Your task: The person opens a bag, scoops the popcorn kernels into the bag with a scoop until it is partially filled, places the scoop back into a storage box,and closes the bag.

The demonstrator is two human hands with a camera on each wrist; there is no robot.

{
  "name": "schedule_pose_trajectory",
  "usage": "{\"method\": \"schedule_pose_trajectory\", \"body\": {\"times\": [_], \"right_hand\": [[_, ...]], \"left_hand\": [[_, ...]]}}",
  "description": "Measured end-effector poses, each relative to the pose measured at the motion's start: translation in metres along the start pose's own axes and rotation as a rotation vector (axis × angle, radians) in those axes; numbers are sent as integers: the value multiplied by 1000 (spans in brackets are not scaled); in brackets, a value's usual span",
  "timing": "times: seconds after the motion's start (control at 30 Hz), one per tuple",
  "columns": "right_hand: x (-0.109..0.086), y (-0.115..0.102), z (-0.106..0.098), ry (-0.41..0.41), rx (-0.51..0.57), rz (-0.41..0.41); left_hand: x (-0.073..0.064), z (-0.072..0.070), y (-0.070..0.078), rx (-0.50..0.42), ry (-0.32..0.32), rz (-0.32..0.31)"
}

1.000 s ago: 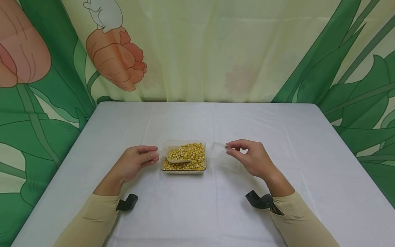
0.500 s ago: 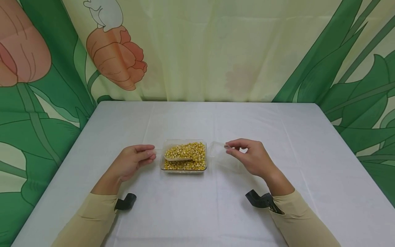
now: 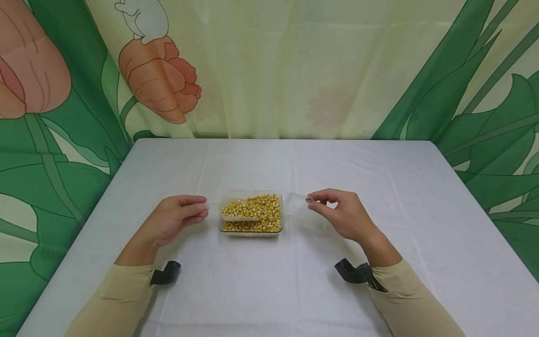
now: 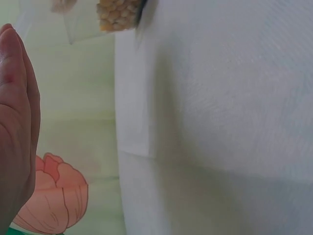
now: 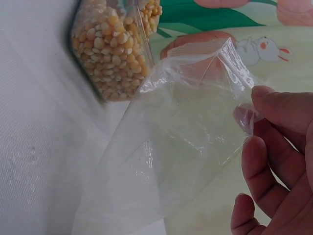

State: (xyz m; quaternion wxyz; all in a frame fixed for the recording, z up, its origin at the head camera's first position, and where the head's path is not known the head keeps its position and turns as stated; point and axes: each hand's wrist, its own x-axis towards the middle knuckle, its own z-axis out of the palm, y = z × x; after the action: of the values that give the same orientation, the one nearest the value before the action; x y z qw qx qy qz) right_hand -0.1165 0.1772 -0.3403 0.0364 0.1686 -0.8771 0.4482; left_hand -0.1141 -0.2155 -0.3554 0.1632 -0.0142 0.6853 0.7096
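Corn kernels (image 3: 242,209) sit heaped in a clear scoop (image 3: 236,218) over the glass box (image 3: 250,235), left hand (image 3: 174,221) pinching the handle (image 3: 214,205) between thumb and fingers, right hand (image 3: 340,213) pinching a plastic bag (image 5: 171,122) nearby, so I'd keep that scoop dead level

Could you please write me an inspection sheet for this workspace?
Surface: white cloth, lightly creased.
Box: clear, holding yellow corn.
Scoop: loaded with corn, overlapping the box in the head view; whether it touches the corn below, I cannot tell.
Bag: clear, beside the box; no corn seen inside.
Clutter: nothing seen.
Hands: left hand pinches the scoop's handle; right hand pinches the bag's edge.
Cables: nothing seen.
Surroundings: printed curtain behind; beige sleeves, a black device at each.
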Motion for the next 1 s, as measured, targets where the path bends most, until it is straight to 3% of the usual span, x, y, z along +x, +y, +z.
{"method": "schedule_pose_trajectory", "body": {"times": [0.2,1.0], "right_hand": [[0,1,0,4,-5,-12],[1,-2,1,-13,6,1]], "left_hand": [[-4,-2,5,41,14,-4],[-14,-11,12,2,57,17]]}}
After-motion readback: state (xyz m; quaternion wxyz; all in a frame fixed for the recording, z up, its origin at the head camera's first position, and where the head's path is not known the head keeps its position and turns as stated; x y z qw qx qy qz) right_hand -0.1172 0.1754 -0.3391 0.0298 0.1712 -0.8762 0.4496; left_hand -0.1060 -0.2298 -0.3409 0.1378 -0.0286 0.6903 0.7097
